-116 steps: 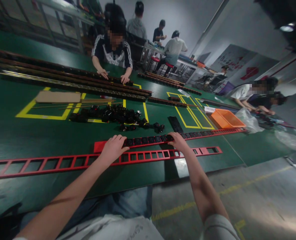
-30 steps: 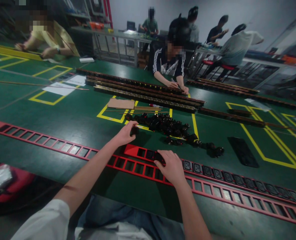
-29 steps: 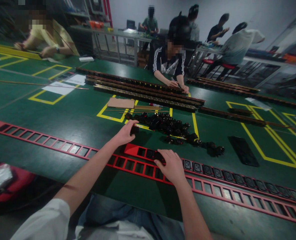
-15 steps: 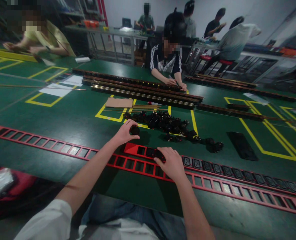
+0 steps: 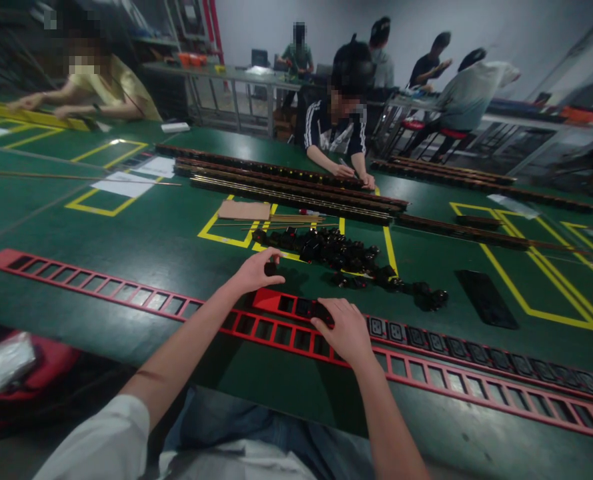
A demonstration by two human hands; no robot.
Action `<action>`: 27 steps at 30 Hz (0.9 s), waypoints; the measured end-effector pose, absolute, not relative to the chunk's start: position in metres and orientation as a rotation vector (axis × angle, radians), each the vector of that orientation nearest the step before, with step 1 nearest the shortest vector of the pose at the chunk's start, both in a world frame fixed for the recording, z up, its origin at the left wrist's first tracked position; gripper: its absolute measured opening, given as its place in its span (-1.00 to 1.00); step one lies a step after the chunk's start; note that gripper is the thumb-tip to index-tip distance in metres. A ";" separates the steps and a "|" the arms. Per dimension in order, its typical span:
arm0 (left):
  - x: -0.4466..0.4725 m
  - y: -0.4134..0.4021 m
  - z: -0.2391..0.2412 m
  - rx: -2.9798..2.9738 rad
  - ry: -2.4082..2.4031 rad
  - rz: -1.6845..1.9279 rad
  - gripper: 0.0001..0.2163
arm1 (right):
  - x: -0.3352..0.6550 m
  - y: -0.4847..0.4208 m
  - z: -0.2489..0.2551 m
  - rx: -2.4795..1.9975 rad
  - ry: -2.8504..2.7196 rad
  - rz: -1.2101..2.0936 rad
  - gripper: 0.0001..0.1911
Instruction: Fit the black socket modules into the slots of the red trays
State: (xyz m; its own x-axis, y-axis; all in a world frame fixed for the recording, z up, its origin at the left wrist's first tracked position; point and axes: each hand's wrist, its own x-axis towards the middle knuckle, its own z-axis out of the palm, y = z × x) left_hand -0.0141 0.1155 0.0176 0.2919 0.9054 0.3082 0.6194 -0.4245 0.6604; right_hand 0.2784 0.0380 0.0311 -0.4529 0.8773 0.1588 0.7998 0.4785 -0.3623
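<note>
Two long red slotted strips lie across the green table in front of me. The far strip (image 5: 456, 340) carries a row of black sockets; the near strip (image 5: 101, 288) has bare slots. My left hand (image 5: 256, 270) is closed on a small black socket (image 5: 271, 268) just beyond the far strip's left end. My right hand (image 5: 343, 329) presses down on a black socket (image 5: 321, 312) in the far strip, fingers curled over it. A heap of loose black sockets (image 5: 336, 250) lies just behind both hands.
Long dark rails (image 5: 286, 183) lie farther back, where a person in a striped top works. A cardboard sheet (image 5: 243, 210) sits in a yellow-taped box. A flat black plate (image 5: 486, 308) lies to the right. Other people sit at the far tables. A red item (image 5: 31, 377) is at lower left.
Since several seconds ago my view swung left along the strips and my left hand took a socket from the heap. In the last second both hands have barely moved.
</note>
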 end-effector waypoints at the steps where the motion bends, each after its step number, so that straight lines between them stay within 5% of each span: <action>1: -0.014 0.115 0.017 2.176 1.351 0.905 -0.55 | 0.278 0.038 0.031 -1.419 -2.409 0.340 -0.63; 7: -0.015 0.116 0.018 2.253 1.383 0.822 -0.73 | 0.278 0.038 0.033 -1.440 -2.416 0.339 -0.61; 20: 0.017 0.048 0.043 2.089 1.409 0.994 -0.59 | 0.278 0.039 0.029 -1.420 -2.411 0.299 -0.62; 27: 0.027 0.030 0.029 2.070 1.443 1.117 -0.69 | 0.277 0.039 0.030 -1.413 -2.407 0.305 -0.64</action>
State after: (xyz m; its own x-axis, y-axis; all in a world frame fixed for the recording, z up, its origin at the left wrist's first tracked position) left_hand 0.0273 0.0304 0.0288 0.1569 0.9072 0.3903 0.6053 -0.4006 0.6879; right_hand 0.2774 0.0385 0.0300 -0.4525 0.8745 0.1746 0.8035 0.4847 -0.3456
